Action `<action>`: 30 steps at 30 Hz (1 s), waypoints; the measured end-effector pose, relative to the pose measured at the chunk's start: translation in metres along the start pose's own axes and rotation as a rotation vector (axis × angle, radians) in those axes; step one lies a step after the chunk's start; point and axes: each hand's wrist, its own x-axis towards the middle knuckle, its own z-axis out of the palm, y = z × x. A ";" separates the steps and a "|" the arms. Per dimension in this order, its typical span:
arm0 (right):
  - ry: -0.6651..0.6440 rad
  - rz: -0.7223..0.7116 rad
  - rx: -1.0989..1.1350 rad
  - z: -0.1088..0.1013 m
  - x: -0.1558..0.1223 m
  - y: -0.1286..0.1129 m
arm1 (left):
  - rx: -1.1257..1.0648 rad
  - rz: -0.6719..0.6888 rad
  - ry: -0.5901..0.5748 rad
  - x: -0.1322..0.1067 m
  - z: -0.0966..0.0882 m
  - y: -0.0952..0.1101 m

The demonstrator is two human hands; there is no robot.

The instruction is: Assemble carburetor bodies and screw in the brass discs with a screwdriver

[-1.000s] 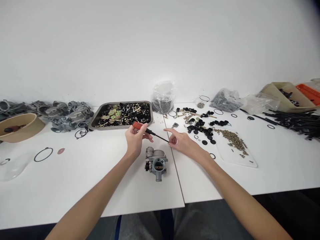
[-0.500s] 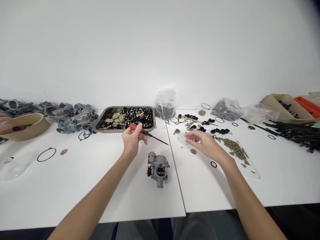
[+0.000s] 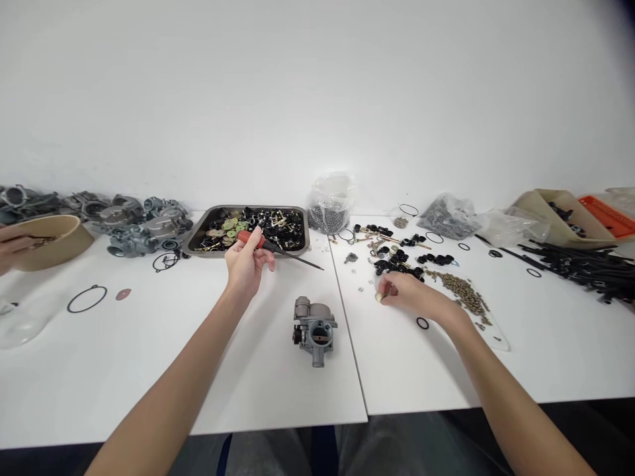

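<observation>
The fingers (image 3: 387, 281) of the right hand (image 3: 407, 293) are pinching a small brass disc (image 3: 380, 297), tipped at the tabletop to the right of the carburetor (image 3: 315, 314); whether it is fully lifted, I can't tell. The left hand (image 3: 243, 264), behind and left of the carburetor, has its fingers curled around a screwdriver (image 3: 268, 245), blade angled toward the carburetor. That stands untouched, a bar across its bore; I'd judge it part-built, the bar in place and the disc not yet on it.

Between disc and carburetor runs the table seam (image 3: 350, 344), with loose tiny bits (image 3: 361, 289) nearby. Black caps (image 3: 397, 268) and brass screws (image 3: 461, 289) crowd the carburetor's far right; a loaded tray (image 3: 213, 254) sits behind its left. A co-worker's hand (image 3: 12, 248) reaches a tan bowl (image 3: 64, 254), well left of it.
</observation>
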 end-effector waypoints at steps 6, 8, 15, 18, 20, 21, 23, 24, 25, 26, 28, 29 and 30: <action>0.046 -0.010 0.001 0.012 -0.016 -0.015 | -0.005 -0.008 -0.017 -0.001 0.001 0.001; 0.001 -0.020 0.021 0.013 -0.024 -0.020 | -0.009 0.003 -0.016 0.000 0.001 0.003; -0.016 -0.016 0.028 0.002 -0.024 -0.023 | -0.021 0.028 -0.021 0.003 -0.001 0.007; -0.071 -0.072 -0.001 0.003 -0.013 -0.020 | -0.015 0.037 -0.028 0.004 -0.003 0.008; -0.104 -0.081 -0.009 0.003 -0.007 -0.020 | -0.011 0.039 -0.031 0.004 -0.003 0.008; -0.120 -0.087 -0.004 0.003 -0.004 -0.021 | -0.011 0.039 -0.031 0.004 -0.003 0.008; -0.145 -0.106 0.025 0.003 -0.001 -0.024 | -0.015 0.037 -0.029 0.004 -0.003 0.009; -0.154 -0.115 0.043 0.003 0.000 -0.026 | -0.017 0.035 -0.027 0.004 -0.003 0.009; -0.163 -0.124 0.056 0.002 0.000 -0.029 | -0.019 0.033 -0.026 0.004 -0.002 0.010; -0.170 -0.131 0.060 0.002 -0.001 -0.032 | -0.022 0.031 -0.025 0.004 -0.002 0.010; -0.159 -0.139 0.051 0.000 -0.005 -0.041 | -0.032 0.032 -0.023 0.004 -0.002 0.011; -0.139 -0.141 0.045 0.000 -0.008 -0.046 | -0.036 0.035 -0.024 0.005 -0.002 0.011; -0.114 -0.143 0.044 -0.002 -0.012 -0.053 | -0.038 0.039 -0.026 0.005 -0.002 0.011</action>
